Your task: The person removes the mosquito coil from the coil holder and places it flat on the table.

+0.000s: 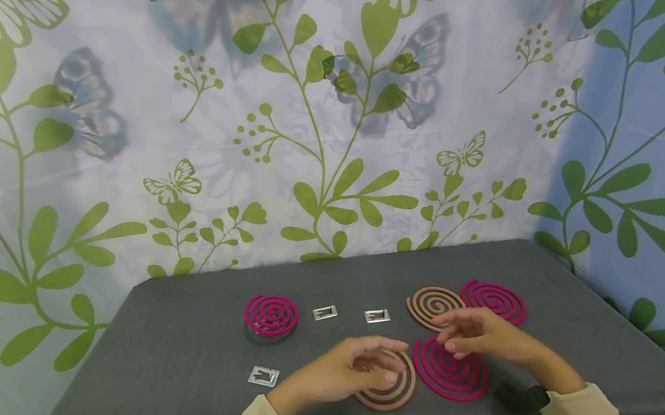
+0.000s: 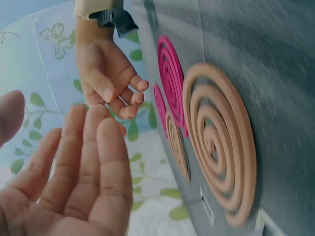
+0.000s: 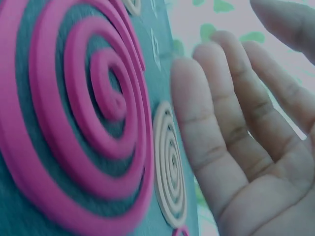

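My left hand (image 1: pixel 356 367) hovers over a tan mosquito coil (image 1: pixel 390 404), its fingers relaxed and holding nothing. To its right, my right hand (image 1: pixel 482 336) hangs loosely above a pink mosquito coil (image 1: pixel 454 388), also with nothing in its grasp. In the left wrist view both palms face each other, apart from the tan coil (image 2: pixel 246 147) flat on the table. The right wrist view shows the pink coil (image 3: pixel 44 108) beside my extended fingers (image 3: pixel 194 118). Behind my right hand lie another tan coil (image 1: pixel 422 294) and another pink one (image 1: pixel 509 300), side by side.
At the back left, a pink coil (image 1: pixel 272 315) sits raised over the grey table (image 1: pixel 186 339), with a shadow beneath. Small metal coil stands lie nearby: one at the left (image 1: pixel 264 376), two farther back (image 1: pixel 325 313) (image 1: pixel 377 316). A leaf-patterned curtain (image 1: pixel 310 133) hangs behind the table.
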`<act>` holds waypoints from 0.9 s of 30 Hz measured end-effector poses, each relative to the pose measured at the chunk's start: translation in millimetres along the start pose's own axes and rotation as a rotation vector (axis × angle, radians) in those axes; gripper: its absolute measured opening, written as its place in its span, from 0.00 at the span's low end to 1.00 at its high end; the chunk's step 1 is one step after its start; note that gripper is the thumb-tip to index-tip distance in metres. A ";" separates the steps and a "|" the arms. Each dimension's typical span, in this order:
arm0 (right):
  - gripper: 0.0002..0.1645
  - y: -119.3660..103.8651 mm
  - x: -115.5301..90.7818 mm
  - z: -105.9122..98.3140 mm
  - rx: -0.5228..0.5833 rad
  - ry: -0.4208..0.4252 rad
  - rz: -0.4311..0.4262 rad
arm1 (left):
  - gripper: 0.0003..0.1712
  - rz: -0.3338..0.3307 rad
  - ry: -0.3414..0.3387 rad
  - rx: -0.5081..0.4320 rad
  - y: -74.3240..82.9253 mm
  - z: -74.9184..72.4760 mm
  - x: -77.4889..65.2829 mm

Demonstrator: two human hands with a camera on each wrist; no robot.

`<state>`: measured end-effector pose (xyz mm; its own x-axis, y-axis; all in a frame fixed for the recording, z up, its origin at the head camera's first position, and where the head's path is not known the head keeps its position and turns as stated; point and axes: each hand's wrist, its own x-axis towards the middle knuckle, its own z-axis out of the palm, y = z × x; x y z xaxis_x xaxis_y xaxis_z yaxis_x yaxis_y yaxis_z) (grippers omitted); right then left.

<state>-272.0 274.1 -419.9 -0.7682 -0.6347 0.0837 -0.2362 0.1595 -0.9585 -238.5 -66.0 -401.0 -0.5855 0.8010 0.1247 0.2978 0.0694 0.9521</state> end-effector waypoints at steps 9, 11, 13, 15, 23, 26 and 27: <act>0.27 -7.1 12.9 20.0 -0.124 0.151 -0.051 | 0.24 0.073 0.145 -0.017 6.8 -17.0 -18.0; 0.27 -9.2 17.1 23.8 -0.127 0.157 -0.069 | 0.23 0.099 0.192 0.016 8.1 -20.5 -21.1; 0.26 -9.6 22.1 26.8 -0.128 0.150 -0.092 | 0.22 0.119 0.236 0.050 9.8 -24.2 -24.0; 0.26 -9.6 27.7 29.9 -0.126 0.137 -0.108 | 0.22 0.132 0.268 0.073 11.1 -28.4 -27.2; 0.26 -12.3 47.1 40.7 -0.129 0.096 -0.116 | 0.22 0.161 0.353 0.090 11.4 -48.3 -37.3; 0.24 -14.4 54.2 44.9 -0.157 0.092 -0.113 | 0.22 0.159 0.382 0.087 9.9 -56.0 -40.0; 0.24 -15.0 56.9 46.4 -0.165 0.090 -0.112 | 0.21 0.158 0.392 0.089 9.6 -58.8 -41.1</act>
<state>-284.6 200.5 -413.4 -0.7799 -0.5868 0.2179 -0.4113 0.2180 -0.8851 -255.9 -133.2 -380.6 -0.7648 0.5205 0.3798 0.4606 0.0294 0.8871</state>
